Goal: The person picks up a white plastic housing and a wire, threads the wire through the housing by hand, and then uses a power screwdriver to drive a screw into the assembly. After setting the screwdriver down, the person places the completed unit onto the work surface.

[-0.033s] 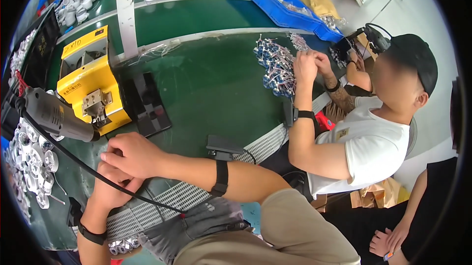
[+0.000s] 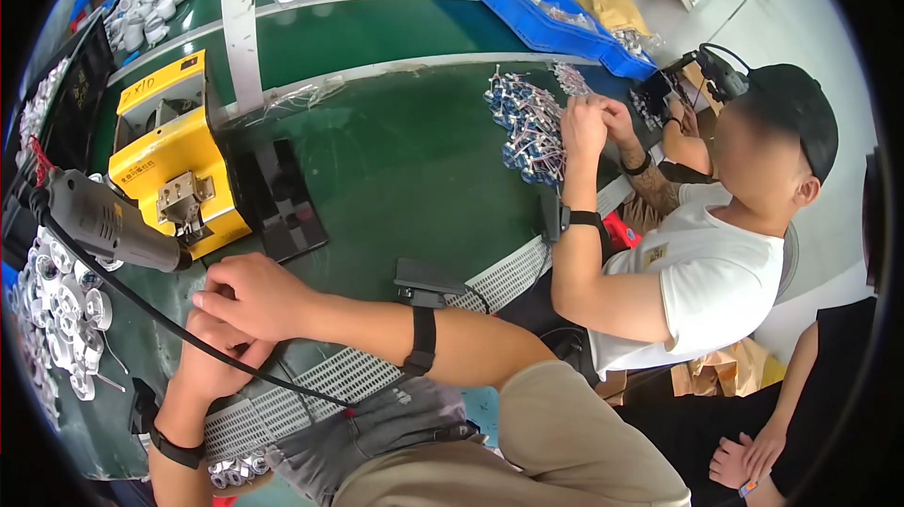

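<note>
Grey driver (image 2: pixel 111 220) toward the table's (image 2: pixel 405 177) left edge — probably there for easy reach; right hand (image 2: pixel 259 295) laps over left hand (image 2: pixel 212 354) by the near edge — both loosely curled, palms hidden, so I cannot tell if they hold anything.

A wide fisheye view looks down from the wearer's head, near the bare left hand (image 2: pixel 209 371) and bare right hand (image 2: pixel 264 296). It faces across the green-topped desk (image 2: pixel 395 163), straight edges bending toward its rim.
</note>
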The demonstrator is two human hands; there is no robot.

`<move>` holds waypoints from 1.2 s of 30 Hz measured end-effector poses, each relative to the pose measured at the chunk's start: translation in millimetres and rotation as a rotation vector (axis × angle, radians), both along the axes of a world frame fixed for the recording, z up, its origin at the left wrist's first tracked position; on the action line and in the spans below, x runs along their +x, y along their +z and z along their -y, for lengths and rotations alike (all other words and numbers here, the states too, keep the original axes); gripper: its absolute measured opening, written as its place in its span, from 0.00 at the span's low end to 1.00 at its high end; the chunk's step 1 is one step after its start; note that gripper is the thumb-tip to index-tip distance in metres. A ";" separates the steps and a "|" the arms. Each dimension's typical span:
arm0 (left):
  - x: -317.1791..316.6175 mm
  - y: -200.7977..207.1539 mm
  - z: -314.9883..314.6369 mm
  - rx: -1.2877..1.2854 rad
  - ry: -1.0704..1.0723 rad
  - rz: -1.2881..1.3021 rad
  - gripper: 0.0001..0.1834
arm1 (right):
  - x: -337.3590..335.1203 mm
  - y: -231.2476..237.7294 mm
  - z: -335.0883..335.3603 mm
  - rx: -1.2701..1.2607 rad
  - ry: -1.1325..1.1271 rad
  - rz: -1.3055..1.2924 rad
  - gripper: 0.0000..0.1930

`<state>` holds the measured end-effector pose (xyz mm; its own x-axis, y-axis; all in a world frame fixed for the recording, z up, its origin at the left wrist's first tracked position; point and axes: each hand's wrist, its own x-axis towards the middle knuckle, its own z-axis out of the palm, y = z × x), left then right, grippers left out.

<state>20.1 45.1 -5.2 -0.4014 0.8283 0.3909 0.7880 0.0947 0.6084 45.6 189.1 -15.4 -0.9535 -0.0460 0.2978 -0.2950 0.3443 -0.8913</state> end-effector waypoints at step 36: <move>-1.8 3.7 4.0 0.035 0.078 0.050 0.14 | -17.6 12.7 -142.1 0.679 -0.811 -0.216 0.28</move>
